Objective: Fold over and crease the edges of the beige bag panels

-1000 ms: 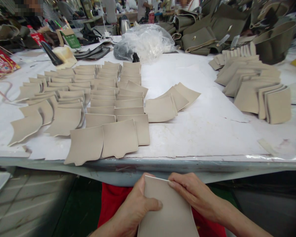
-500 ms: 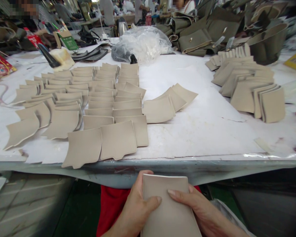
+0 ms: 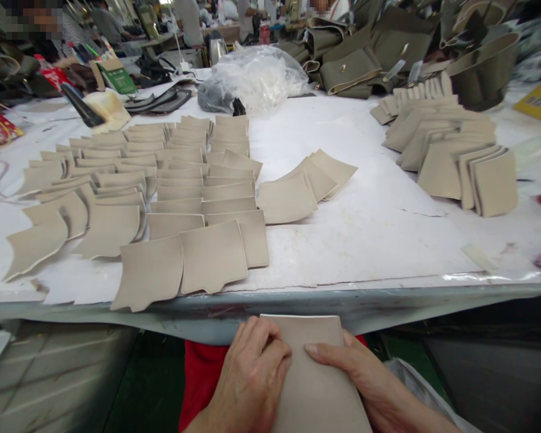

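A beige leather-like panel [image 3: 318, 385] with a pale top edge is held over my lap, just below the table edge. On its left side lies my left hand [image 3: 255, 373], fingers curled against the upper left edge and face. My right hand [image 3: 356, 370] grips the right side, thumb flat on the front and fingers behind, mostly hidden. Rows of similar beige pieces [image 3: 214, 255] cover the left half of the table, overlapping one another. A small fanned group [image 3: 286, 198] lies beside them.
On the white-covered table [image 3: 365, 252], more beige pieces [image 3: 496, 180] are stacked at the right. Behind are a clear plastic bag [image 3: 261, 78], olive bags [image 3: 351, 69] and a black-handled tool [image 3: 83, 105]. People are in the far background.
My left hand has shifted from a thumb-on-front hold to curled fingers over the panel's left edge, back of the hand up. My right hand keeps its grip. The view has shifted slightly.
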`<state>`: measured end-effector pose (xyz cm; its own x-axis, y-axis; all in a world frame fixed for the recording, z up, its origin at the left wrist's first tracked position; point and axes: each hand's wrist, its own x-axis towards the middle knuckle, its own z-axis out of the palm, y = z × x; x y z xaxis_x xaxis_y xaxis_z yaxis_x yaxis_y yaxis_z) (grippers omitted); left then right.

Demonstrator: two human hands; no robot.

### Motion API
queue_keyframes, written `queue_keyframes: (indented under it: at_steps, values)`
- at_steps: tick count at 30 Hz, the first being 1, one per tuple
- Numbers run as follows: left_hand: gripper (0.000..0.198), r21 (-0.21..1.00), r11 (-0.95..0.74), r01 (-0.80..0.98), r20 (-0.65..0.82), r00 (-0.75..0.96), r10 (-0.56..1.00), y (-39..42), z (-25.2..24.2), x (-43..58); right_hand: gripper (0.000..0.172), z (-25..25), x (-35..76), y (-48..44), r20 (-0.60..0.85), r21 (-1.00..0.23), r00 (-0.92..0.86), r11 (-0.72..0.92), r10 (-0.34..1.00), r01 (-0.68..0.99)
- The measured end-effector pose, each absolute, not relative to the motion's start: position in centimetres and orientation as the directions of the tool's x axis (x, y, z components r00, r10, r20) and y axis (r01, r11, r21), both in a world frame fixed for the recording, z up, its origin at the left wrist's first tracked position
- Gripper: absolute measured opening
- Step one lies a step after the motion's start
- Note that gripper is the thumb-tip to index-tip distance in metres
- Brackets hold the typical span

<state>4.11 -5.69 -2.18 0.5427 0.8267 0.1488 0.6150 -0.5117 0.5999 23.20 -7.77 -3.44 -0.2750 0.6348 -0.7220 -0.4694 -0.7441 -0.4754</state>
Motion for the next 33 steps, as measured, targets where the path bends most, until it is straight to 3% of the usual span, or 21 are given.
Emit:
queue_keyframes:
  at_steps: [6,16,19,26,33]
  values:
    - [0.022,0.552,-0.571,0.608,0.174,0.586,0.791,-5.6,-2.4,4.4,0.047,-2.9,22.8,-7.5,-0.712,-0.51,-0.258,-0.734,0.653,-0.449]
    - [0.024,0.283,-0.727,0.626,0.21,0.699,0.684,-5.8,-2.7,5.3,0.047,-3.3,22.4,-7.8,-0.7,-0.564,-0.228,-0.72,0.677,-0.404]
    - [0.025,0.258,-0.73,0.633,0.178,0.712,0.68,-5.8,-2.9,5.3,0.046,-3.4,22.2,-7.9,-0.702,-0.569,-0.222,-0.72,0.677,-0.397]
    - [0.025,0.447,-0.625,0.64,0.117,0.651,0.75,-6.1,-3.7,4.8,0.046,-3.2,22.3,-7.8,-0.694,-0.559,-0.235,-0.715,0.681,-0.419]
    - [0.019,0.717,-0.36,0.597,-0.036,0.548,0.836,-6.1,-3.5,4.9,0.043,-3.2,22.3,-7.6,-0.684,-0.544,-0.254,-0.71,0.684,-0.448]
